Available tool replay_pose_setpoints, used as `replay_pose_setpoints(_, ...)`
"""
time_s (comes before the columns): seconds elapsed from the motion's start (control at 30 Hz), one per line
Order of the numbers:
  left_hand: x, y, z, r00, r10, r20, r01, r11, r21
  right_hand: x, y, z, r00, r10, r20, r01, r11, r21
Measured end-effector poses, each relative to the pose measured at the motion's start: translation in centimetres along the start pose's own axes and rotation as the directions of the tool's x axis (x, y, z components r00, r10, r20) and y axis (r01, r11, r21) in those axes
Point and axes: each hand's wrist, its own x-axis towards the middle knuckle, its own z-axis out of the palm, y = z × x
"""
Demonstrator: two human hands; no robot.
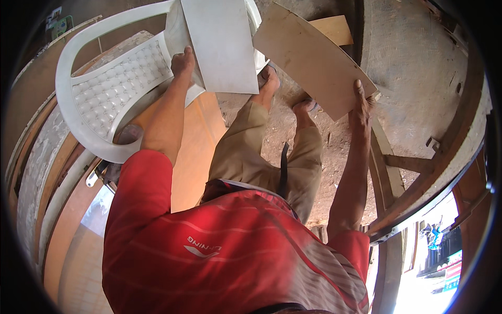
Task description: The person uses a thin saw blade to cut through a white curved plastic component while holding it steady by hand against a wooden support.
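Note:
My left hand [183, 62] is closed, thumb up, at the left edge of a flat white board [222, 49]; its fingertips are hidden. The board lies across a white plastic armchair [65, 83] with a quilted-pattern panel. To the right, my right hand [361, 107] grips the near right corner of a thin brown board [314, 60], thumb on its upper face and fingers underneath. That board is tilted, with one slightly curved long edge. Its far left end comes close to the white board and the chair.
An orange-brown wooden panel [198, 152] lies left of my legs. Long boards [42, 183] are stacked along the left. A curved wooden frame [444, 162] stands close on my right. Another small light brown piece [334, 30] lies beyond the brown board, over the dusty floor [329, 157].

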Motion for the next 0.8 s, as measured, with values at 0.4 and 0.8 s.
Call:
replay_pose_setpoints(0.4,1.1,-0.2,4.0,0.991,0.056,0.122,-0.002,0.913,-0.408,10.2,1.1,7.6,0.980,0.070,0.185,-0.017,0.961,-0.274)
replay_pose_setpoints(0.8,1.1,-1.3,3.6,0.983,-0.012,0.182,0.111,0.832,-0.543,14.0,5.5,21.4,0.916,0.022,0.400,0.151,0.906,-0.395)
